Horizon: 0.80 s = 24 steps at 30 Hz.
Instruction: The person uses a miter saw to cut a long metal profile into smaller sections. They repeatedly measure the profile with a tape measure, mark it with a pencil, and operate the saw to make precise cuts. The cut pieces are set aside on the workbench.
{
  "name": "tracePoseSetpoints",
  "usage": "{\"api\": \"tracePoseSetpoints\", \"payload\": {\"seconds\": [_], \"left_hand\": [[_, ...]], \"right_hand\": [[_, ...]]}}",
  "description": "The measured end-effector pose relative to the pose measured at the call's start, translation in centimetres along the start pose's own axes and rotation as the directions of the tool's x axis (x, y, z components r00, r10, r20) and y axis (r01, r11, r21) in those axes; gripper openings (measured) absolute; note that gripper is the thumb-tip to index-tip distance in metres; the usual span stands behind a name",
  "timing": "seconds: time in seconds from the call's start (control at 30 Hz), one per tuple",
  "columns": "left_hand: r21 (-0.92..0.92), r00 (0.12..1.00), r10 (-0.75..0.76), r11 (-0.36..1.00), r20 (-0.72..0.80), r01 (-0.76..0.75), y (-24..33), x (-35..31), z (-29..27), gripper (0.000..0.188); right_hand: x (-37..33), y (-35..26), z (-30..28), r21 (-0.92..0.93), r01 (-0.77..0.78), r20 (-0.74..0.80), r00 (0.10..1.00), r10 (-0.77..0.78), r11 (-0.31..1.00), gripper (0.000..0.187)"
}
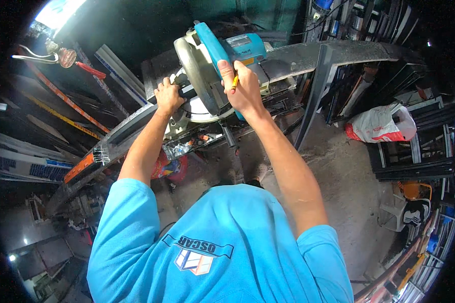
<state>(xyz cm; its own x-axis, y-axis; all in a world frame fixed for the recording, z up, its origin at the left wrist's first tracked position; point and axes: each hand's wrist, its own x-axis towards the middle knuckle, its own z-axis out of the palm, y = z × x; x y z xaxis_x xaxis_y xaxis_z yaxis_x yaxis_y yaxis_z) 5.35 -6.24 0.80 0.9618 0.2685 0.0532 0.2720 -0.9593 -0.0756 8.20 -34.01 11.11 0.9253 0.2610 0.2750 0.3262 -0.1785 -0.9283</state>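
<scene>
Miter saw (199,76) has its handle (211,42) inside the right grip (244,92).

Dim overall; blown-out light (59,12) far up-left of L fingers (162,90), bkgd above them v. dk. Shirt (217,222) below both hands well lit. Fisheye bends bench (359,49) right of R fingers (245,72); corners blk.

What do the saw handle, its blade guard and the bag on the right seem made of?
Saw handle: probably moulded plastic, evenly teal, smooth. Blade guard: likely metal, dull grey, smoothly curved. Bag: apparently plastic, film or woven unclear; white and red, with crumpled folds.
</scene>
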Motion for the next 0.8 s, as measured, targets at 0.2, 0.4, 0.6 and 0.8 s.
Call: {"api": "tracePoseSetpoints", "payload": {"seconds": [0.2, 0.4, 0.6, 0.8], "left_hand": [[0.019, 0.999, -0.018, 1.000, 0.027, 0.017, 0.2, 0.1, -0.1, 0.044], [0.021, 1.000, -0.017, 1.000, 0.025, 0.016, 0.2, 0.1, -0.2, 0.044], [0.010, 1.000, -0.009, 1.000, 0.013, 0.009, 0.2, 0.1, -0.2, 0.043], [-0.024, 1.000, 0.004, 1.000, -0.009, -0.004, 0.1, -0.2, -0.2, 0.045]], "right_hand": [[0.0, 1.0, 0.4, -0.038, 0.041, -0.032, 0.999, -0.043, 0.998, 0.060], [-0.4, 1.1, 0.2, -0.045, 0.039, -0.011, 0.999, -0.040, 0.998, 0.060], [-1.2, 2.6, 0.5, -0.048, 0.068, -0.027, 0.997, -0.069, 0.997, 0.060], [-1.7, 2.5, 0.0, -0.072, 0.077, -0.014, 0.997, -0.078, 0.994, 0.056]]}}
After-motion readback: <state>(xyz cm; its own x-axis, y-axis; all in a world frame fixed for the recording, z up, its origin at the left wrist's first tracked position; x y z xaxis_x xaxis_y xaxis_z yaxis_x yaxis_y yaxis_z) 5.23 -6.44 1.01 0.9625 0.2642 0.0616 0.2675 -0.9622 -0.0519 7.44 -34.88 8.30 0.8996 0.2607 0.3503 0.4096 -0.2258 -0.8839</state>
